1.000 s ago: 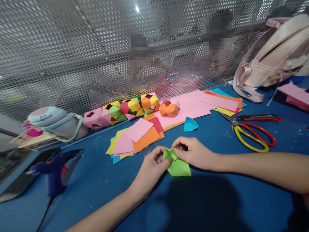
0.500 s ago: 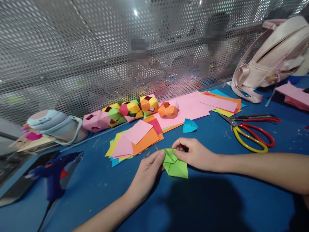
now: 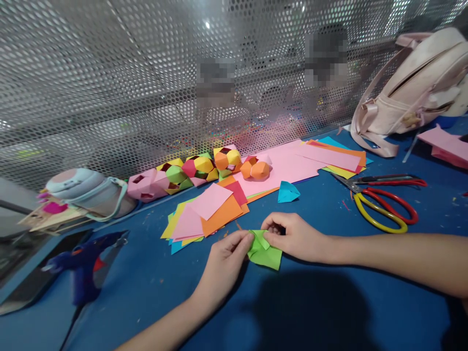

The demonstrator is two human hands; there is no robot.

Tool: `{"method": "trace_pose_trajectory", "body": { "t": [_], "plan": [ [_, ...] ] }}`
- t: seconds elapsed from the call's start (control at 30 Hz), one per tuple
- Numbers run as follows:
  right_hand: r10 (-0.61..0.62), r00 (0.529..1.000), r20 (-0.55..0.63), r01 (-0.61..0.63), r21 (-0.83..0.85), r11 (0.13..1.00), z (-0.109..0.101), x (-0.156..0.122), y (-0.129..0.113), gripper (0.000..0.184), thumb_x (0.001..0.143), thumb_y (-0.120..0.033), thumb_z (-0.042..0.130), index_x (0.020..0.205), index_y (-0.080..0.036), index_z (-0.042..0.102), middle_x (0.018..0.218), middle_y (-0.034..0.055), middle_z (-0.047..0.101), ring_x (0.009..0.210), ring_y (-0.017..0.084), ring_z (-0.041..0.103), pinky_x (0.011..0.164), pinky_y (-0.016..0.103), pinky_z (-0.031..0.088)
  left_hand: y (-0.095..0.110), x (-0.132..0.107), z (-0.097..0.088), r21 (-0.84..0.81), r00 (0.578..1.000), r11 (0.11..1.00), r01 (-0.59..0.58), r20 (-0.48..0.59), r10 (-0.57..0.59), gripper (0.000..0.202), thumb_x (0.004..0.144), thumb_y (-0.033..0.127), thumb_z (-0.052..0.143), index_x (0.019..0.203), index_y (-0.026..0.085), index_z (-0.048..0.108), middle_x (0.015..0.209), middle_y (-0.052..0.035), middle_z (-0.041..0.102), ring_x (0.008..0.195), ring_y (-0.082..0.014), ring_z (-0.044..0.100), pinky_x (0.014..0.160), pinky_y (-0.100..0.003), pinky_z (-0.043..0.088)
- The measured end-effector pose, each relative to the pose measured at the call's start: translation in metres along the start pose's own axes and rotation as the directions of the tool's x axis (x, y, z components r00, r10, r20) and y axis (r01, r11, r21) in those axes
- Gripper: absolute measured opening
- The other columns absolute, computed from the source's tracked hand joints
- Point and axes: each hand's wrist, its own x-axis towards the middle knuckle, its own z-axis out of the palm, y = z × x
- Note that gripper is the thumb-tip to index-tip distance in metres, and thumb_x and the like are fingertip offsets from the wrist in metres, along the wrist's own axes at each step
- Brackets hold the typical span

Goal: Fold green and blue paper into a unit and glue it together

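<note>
A green paper (image 3: 266, 257), partly folded, is held between my two hands just above the blue table. My left hand (image 3: 227, 256) pinches its upper left corner between thumb and fingers. On the upper right edge my right hand (image 3: 292, 235) grips it the same way, fingers curled under. A narrow folded flap lies across the top of the paper, and its lower part hangs toward me. Beyond my right hand sits a small folded blue paper piece (image 3: 288, 192). Left of it spreads a stack of coloured paper squares (image 3: 215, 209).
Folded paper balls (image 3: 199, 168) line the mesh wall (image 3: 146, 97). Large pink sheets (image 3: 281, 163) lie beside them. Scissors (image 3: 380, 209) and a pale pink backpack (image 3: 409, 92) are at right. A blue glue gun (image 3: 84, 270), a phone-like dark slab (image 3: 40, 273) and a round lidded container (image 3: 91, 192) stand left.
The flap at the top of the green paper now lies flatter, and my hands have shifted slightly on it. My left fingers are drawn closer together. The view has moved a little.
</note>
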Motion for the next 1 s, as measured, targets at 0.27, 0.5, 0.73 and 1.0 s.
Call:
{"method": "trace_pose_trajectory", "body": {
  "t": [0.27,0.5,0.73,1.0],
  "plan": [
    [-0.005,1.000,0.007,0.005,-0.043,0.999,0.0000,0.0000,-0.0006,0.008,0.077,-0.014,0.052,0.080,-0.014,0.060,0.067,-0.0019,0.056,0.061,0.009,0.050,0.056,0.020,0.039,-0.0022,0.0001,0.0007,-0.040,1.000,0.999,0.024,0.011,-0.024,0.024,0.075,0.037,0.059,0.062,0.017,0.061,0.057,0.0033,0.049,0.055,-0.0109,0.040,0.051,-0.021,0.033],
    [0.009,0.999,-0.046,-0.013,-0.098,0.995,0.0004,-0.0013,-0.0024,0.007,0.078,-0.019,0.055,0.078,-0.014,0.060,0.064,-0.0023,0.055,0.059,0.009,0.048,0.053,0.020,0.037,-0.0020,-0.0028,0.0012,-0.143,0.999,0.989,0.032,0.005,-0.031,0.023,0.076,0.036,0.061,0.063,0.017,0.058,0.057,0.0047,0.049,0.052,-0.0083,0.040,0.051,-0.019,0.035],
    [0.011,0.998,-0.059,-0.015,-0.076,0.997,-0.0004,-0.0004,-0.0046,0.010,0.079,-0.019,0.054,0.071,-0.014,0.057,0.062,-0.0033,0.053,0.058,0.008,0.046,0.051,0.019,0.034,-0.0004,-0.0003,0.0013,-0.153,0.998,0.987,0.051,0.043,-0.045,0.020,0.070,0.034,0.067,0.078,0.016,0.067,0.071,-0.0015,0.065,0.068,-0.0145,0.056,0.061,-0.022,0.044],
    [0.065,0.998,0.024,-0.067,0.107,0.992,-0.0029,-0.0001,-0.0078,0.010,0.080,-0.020,0.056,0.075,-0.013,0.061,0.070,-0.0002,0.059,0.065,0.009,0.052,0.060,0.020,0.041,-0.0078,0.0006,0.0003,-0.224,0.996,0.971,0.086,0.040,-0.079,0.022,0.072,0.036,0.066,0.071,0.014,0.065,0.063,0.0006,0.060,0.060,-0.0108,0.050,0.055,-0.020,0.040]
  ]
}}
